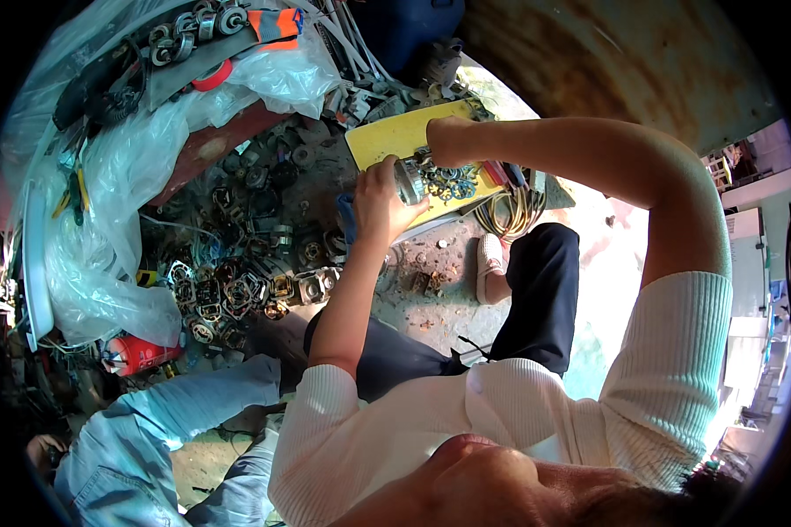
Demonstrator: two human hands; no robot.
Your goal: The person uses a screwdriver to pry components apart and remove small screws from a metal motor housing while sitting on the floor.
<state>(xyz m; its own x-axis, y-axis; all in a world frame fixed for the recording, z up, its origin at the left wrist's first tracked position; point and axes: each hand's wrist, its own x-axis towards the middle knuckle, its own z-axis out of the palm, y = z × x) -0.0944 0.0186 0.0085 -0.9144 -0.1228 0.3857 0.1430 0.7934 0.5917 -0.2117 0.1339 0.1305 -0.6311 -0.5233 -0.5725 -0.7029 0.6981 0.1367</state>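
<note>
My left hand point(380, 204) is closed around a silvery, cylindrical metal part point(410, 182), which looks like a small motor housing. It is held above the near side of a yellow board point(380, 133). Close against the part's far right side, my right hand point(451, 142) is curled into a fist, the wrist bent. Its fingers are turned away, so what they grip is hidden; a bit of dark metal shows just below them. On the board beneath lie several small ring-shaped metal pieces point(453, 183).
Copper-wound motor parts point(237, 290) are heaped on the floor to the left. Clear plastic sheeting point(110, 211) drapes the far left, near a red container point(141, 353). Coiled wires point(511, 213) lie right of the board. Another person's jeans-clad leg point(176, 404) is at lower left.
</note>
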